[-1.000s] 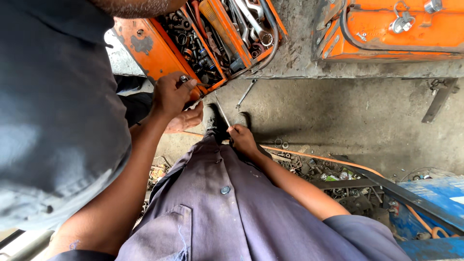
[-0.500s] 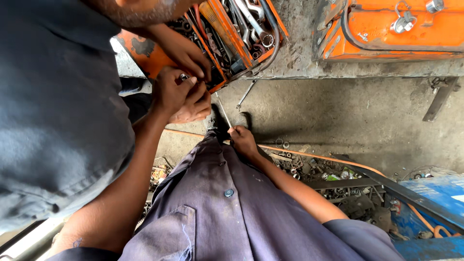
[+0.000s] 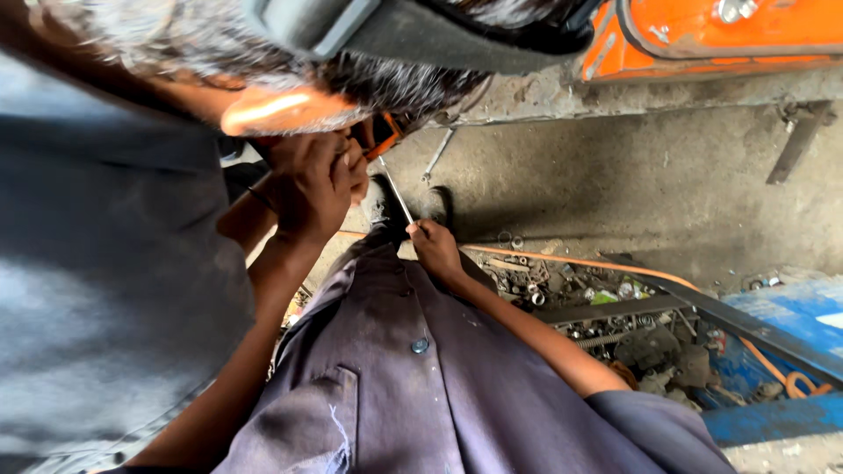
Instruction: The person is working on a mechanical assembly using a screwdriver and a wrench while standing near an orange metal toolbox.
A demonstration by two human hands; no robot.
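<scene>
My left hand (image 3: 309, 189) is raised in front of me with its fingers curled. What it holds is hidden. Another person's hand (image 3: 241, 218) lies just behind it. My right hand (image 3: 435, 250) is lower, at my chest, and pinches the bottom end of a thin metal rod (image 3: 397, 197). This rod slants up toward my left fingers and a small orange piece (image 3: 383, 133). The other person's head (image 3: 369, 53) leans in over both hands and hides what lies above them.
The other person's grey shirt (image 3: 97, 290) fills the left side. An orange metal toolbox (image 3: 702, 35) sits at the top right above a concrete ledge (image 3: 615, 175). Loose nuts and scrap parts (image 3: 606, 325), an orange hose (image 3: 571, 261) and a blue frame (image 3: 773, 351) lie to the right.
The other person's head has leaned in and now covers the open orange tool tray. My right hand now pinches a thin rod. My left hand stays raised.
</scene>
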